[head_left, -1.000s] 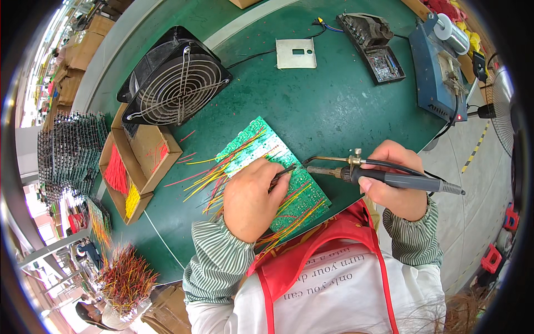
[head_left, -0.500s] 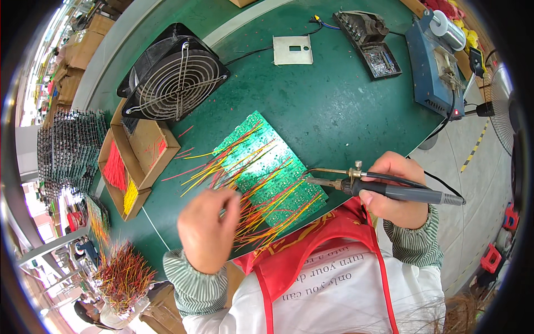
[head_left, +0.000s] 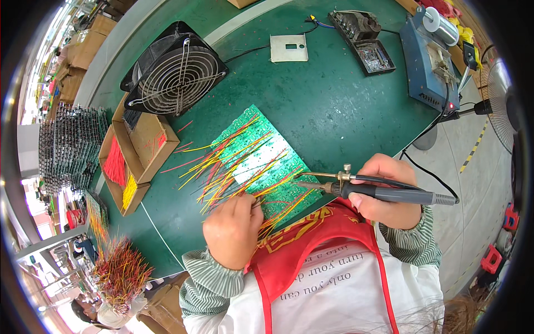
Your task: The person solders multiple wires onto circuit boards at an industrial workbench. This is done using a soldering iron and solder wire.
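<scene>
A green circuit board panel [head_left: 272, 146] lies slanted on the table, with rows of red, yellow and dark wires [head_left: 214, 177] sticking out past its left side. My right hand [head_left: 385, 192] grips a soldering iron [head_left: 392, 193] with a thin brass solder feed tube [head_left: 317, 174] above its tip. That tip points left, over the board's right part. My left hand [head_left: 233, 229] is closed at the board's near left edge, its thumb and fingers pressed together among the wires. Whatever is between those fingertips is too small and hidden to make out.
Left of the board, a cardboard box [head_left: 146, 177] holds red and yellow wires. Behind it stands a black fan [head_left: 177, 78]. A blue soldering station [head_left: 425, 69] with a solder spool sits at the far right, beside a black tray [head_left: 378, 58]. Stacked boards [head_left: 72, 147] rise at the left.
My left hand has moved right and slightly down, up against the wires on the board. The soldering iron in my right hand has shifted a little to the left.
</scene>
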The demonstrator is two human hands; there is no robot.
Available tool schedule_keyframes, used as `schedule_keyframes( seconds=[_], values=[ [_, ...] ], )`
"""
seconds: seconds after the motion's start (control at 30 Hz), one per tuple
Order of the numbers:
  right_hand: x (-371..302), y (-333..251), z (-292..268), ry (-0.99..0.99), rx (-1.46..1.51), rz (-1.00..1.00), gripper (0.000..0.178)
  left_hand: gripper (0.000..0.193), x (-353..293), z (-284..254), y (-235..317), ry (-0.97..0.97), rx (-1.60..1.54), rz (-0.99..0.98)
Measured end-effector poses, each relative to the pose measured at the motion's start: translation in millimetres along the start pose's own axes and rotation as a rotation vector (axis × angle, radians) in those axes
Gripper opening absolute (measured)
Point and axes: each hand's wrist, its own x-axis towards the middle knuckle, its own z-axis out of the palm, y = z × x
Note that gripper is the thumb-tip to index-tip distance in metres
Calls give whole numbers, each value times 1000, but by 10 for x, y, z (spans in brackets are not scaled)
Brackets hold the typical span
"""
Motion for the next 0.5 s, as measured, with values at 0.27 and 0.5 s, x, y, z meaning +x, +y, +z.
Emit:
schedule_keyframes(
  seconds=[0.27,0.5],
  values=[
    [59,72,144,-115,-98,-148,19,11,11,-111,-168,-280,-515,-402],
    [117,98,266,-165,-90,-89,19,12,27,-75,-245,-313,-498,-281]
  ],
)
